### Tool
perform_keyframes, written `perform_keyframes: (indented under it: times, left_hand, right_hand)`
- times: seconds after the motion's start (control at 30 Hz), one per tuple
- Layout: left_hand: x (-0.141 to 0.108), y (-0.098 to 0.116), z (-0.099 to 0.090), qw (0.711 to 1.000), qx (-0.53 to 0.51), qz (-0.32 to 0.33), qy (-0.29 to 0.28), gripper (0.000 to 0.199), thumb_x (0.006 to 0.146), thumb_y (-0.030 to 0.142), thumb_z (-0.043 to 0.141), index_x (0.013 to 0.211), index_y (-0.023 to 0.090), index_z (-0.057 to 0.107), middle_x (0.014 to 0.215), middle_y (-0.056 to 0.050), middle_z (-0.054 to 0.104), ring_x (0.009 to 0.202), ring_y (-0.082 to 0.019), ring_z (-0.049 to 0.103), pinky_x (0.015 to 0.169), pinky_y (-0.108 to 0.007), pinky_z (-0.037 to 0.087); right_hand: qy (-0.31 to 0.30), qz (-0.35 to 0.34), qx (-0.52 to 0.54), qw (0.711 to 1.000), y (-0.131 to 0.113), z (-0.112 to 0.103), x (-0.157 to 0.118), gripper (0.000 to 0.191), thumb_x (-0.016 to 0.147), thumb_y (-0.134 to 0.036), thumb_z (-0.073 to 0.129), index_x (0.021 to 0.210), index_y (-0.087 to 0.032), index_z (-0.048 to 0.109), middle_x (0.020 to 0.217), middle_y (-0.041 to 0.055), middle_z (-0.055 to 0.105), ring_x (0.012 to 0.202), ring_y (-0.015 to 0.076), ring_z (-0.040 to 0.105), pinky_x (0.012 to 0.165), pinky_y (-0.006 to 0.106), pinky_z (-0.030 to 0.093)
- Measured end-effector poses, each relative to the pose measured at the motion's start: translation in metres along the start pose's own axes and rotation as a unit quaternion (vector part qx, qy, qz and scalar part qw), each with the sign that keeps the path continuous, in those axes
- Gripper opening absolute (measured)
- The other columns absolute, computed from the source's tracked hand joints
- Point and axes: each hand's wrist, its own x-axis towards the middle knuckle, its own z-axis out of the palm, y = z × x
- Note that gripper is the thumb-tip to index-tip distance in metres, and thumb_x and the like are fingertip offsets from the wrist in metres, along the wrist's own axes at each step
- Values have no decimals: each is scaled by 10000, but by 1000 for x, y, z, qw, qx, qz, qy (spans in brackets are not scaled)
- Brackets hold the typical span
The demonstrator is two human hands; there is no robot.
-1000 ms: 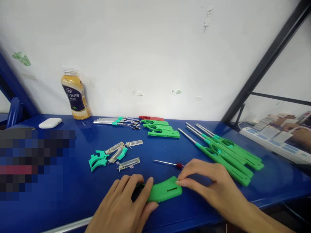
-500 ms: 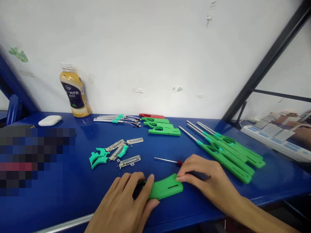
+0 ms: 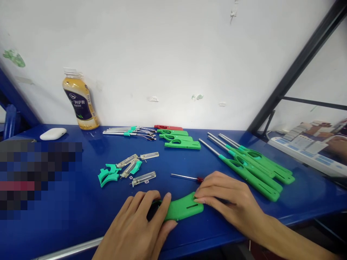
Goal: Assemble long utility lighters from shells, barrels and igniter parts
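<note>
Right hand (image 3: 233,202) now sits a little farther in over the near right end of the green casing (image 3: 183,207); thumb and fingertips together, pinching its upper corner. For the work in hand, reads as an adjustment of grip: casing itself looks whole on its outer face, slot at the right end uncovered. Inside face not visible

Left hand (image 3: 135,227) clamped on the casing's left end, thumb on the near edge, fingers across the top. Casing lies on the worktop (image 3: 76,216) near the front edge, between the two hands

Against the frame a second ago: right fingertips were nearer the extreme corner; more of the screwdriver (image 3: 185,177) handle showed then. Handle end now behind the right hand; contact cannot be told. Left hand's hold matches. Whole scene sits slightly higher in view, likely head movement

Same layout as before around them: clear cartridges (image 3: 143,178) and teal pieces (image 3: 110,177) beyond the left hand, metal rods with wires (image 3: 116,133) farther back, smaller green shells (image 3: 183,144) beside these, long green lighters (image 3: 257,172) to the right
</note>
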Motion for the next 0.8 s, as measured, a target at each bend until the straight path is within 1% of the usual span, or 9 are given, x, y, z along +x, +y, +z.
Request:
perform_keyframes:
  times: [0.07,0.23,0.37,0.5,0.6,0.8]
  left_hand:
    - [1,0,1,1000,-1,2,-1,415,1130,372,414,1474,216,584,1217,-99,706,1027,-265,713,872,-428,639]
    - [0,0,1,1000,-5,-1,-8,420,1125,367,424,1484,213,580,1219,-101,706,1026,-272,713,866,-434,640]
    - [-1,0,1,1000,-1,1,-9,435,1124,384,424,1497,217,573,1224,-103,706,1037,-276,711,877,-437,637]
    - [1,-1,1,1000,-3,-1,-9,434,1128,379,411,1506,231,564,1228,-98,707,1042,-266,710,884,-419,632]
    - [1,-1,1,1000,-9,-4,-6,427,1130,374,408,1497,226,568,1216,-96,707,1033,-264,709,878,-422,635]
    - [-2,1,1,1000,-12,-3,-14,428,1125,374,421,1495,217,568,1216,-100,703,1033,-278,711,876,-452,641]
  right_hand:
    - [-7,-7,-2,1000,-3,-3,0,146,992,-169,697,1082,-236,790,980,27,818,889,179,750,828,327,620]
    - [-20,-7,-20,1000,-10,-8,-2,170,1000,-176,683,1107,-244,796,1029,36,827,920,177,781,837,314,635]
    - [-15,-15,-15,1000,-9,-9,-5,249,986,-142,687,1174,-268,790,1048,32,838,932,188,806,830,307,658]
    - [-14,-12,-21,1000,-8,-9,-8,303,976,-132,686,1210,-295,789,1055,35,839,935,213,816,828,327,676]
    - [-21,-18,-24,999,-9,-11,-8,295,984,-136,674,1207,-292,790,1068,43,837,951,213,812,832,325,678]
    - [-42,2,-19,999,-11,-12,-5,202,987,-157,682,1116,-236,815,1083,61,817,945,174,787,852,277,643]
